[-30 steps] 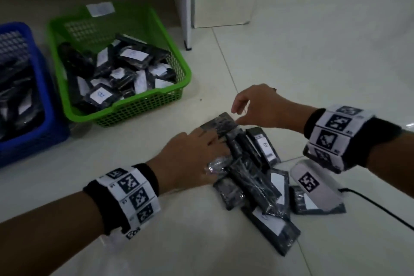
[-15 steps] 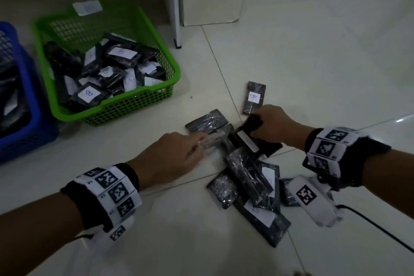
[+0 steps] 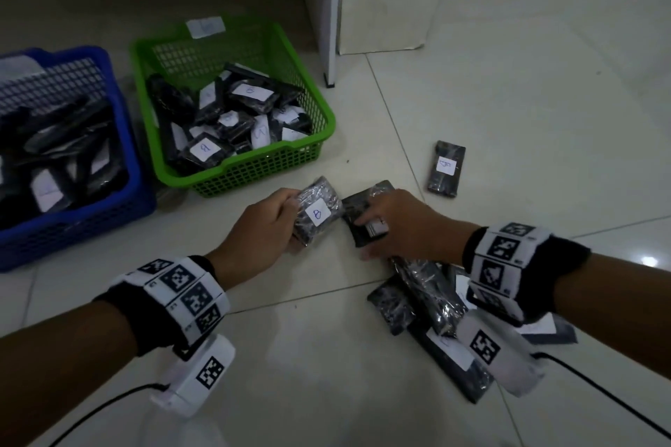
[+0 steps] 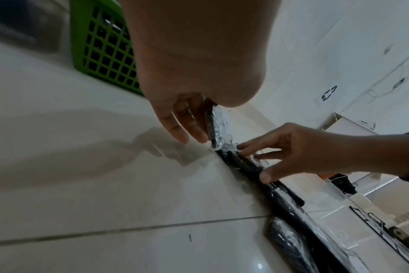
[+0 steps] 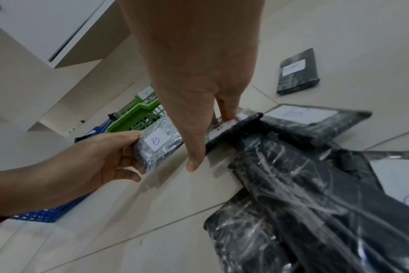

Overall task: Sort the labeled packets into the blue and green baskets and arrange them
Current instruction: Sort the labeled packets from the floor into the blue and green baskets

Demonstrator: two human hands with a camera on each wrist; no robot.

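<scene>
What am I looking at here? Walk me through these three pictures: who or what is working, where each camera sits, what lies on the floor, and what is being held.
No machine here: a person works with bare hands, wearing wristbands with printed markers. The wide picture comes from a camera on the head, looking down; the other two come from cameras on each wrist, looking along the hand.

The left hand holds a dark wrapped packet with a white handwritten label, its fingers curled round the edge. The right hand grips another packet at the edge of a pile of packets on the tiled floor.

One lone packet lies apart. The green basket and blue basket already hold packets.
</scene>
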